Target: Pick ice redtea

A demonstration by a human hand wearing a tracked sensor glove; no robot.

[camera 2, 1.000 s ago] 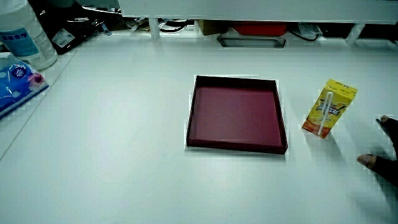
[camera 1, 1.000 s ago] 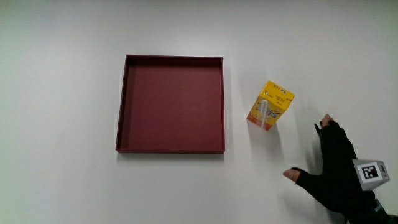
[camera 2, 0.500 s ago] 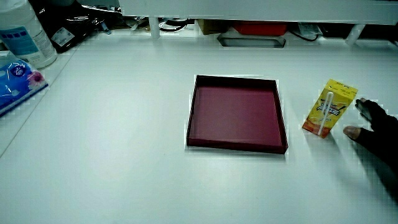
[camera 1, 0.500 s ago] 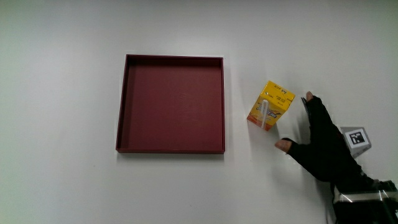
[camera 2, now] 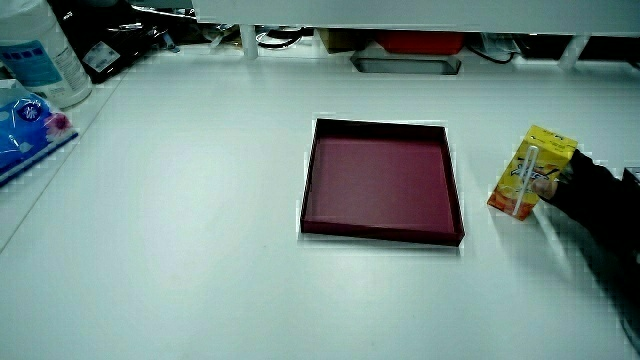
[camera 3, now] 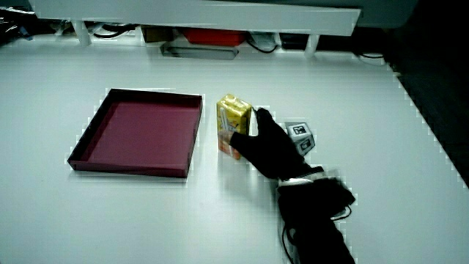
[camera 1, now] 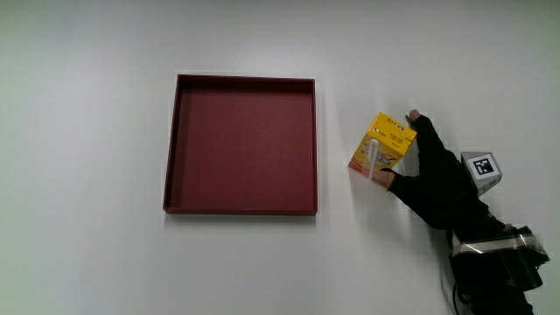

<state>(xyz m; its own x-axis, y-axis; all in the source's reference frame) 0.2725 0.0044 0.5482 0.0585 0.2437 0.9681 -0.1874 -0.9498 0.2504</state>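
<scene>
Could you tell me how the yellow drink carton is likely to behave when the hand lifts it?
The carton stands upright beside the tray, so a sideways nudge may tip it. Its flat box sides probably suit the hand's grip. The straw on its face might snag.

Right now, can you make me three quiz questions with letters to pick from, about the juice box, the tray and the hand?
1. Where is the yellow carton?
A. inside the tray
B. on the table beside the tray
C. on top of the hand

2. What colour is the tray?
A. dark red
B. green
C. blue

3. What is the hand doing?
A. resting flat in the tray
B. closing its fingers around the carton
C. holding the carton high above the table

Answers: 1 B, the carton stands outside the tray's wall. 2 A, the tray is maroon in every view. 3 B, thumb and fingers touch the carton, which stands on the table.
</scene>
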